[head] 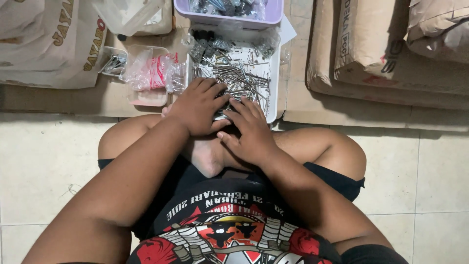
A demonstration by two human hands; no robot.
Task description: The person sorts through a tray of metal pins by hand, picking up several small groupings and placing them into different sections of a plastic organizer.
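Pale tiled floor [430,171]; left hand [198,105] and right hand [251,132] rest spread, holding nothing visible, on the white nail tray [274,73]; cardboard [342,105] beyond.

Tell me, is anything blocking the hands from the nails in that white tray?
Nothing visible does. The left hand and right hand already rest at the near end of the white tray, fingers on the loose nails. The plastic bags lie off to the side.

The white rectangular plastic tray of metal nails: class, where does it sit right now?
In the head view the white rectangular plastic tray lies at top centre, just beyond both hands, below the lilac plastic tub and right of a clear plastic bag.
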